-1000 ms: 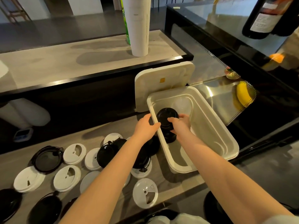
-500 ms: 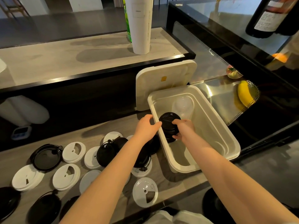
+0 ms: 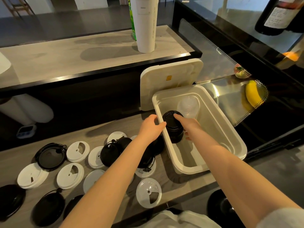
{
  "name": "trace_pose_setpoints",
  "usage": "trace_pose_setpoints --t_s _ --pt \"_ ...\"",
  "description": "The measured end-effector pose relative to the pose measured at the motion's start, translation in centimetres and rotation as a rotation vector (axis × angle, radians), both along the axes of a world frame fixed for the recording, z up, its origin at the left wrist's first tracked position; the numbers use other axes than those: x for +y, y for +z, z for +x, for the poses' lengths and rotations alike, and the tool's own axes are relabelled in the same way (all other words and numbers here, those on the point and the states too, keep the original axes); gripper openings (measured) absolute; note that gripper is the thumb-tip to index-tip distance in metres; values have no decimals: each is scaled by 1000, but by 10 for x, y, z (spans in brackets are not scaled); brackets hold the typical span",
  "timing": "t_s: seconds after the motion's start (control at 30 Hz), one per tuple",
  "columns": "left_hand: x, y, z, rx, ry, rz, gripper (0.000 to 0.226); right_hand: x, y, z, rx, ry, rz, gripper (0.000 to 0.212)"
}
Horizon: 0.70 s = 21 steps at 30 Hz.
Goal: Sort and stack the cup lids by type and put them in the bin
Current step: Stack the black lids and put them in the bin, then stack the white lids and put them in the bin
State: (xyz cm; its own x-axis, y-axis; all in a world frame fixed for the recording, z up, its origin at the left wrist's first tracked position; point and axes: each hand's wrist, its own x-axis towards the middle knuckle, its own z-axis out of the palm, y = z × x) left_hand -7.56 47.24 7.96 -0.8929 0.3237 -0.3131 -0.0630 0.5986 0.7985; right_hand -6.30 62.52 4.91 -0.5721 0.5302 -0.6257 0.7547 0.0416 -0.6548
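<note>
Black plastic lids (image 3: pixel 172 127), one glossy nested column, stand inside the white rectangular plastic bin (image 3: pixel 218 122) against its left wall, beside one clear-lid stack (image 3: pixel 188 105). Right hand (image 3: pixel 189 127) curls round the column; left hand (image 3: pixel 152 127) grips the bin's rim. Outside, at least eight pale round lids (image 3: pixel 70 176) lie loose.

right hand (image 3: pixel 189 126) | moved off black lid stack's (image 3: pixel 172 129) side | now reaching across its top
</note>
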Motion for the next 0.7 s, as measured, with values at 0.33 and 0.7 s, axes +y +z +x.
trace_pose_setpoints --t_s 0.33,0.7 --pt "0 3 -2 32 -40 -72 46 -10 6 -6 2 13 -16 65" --pt "-55 28 -17 276 -341 -590 59 -9 46 31 99 376 576 36"
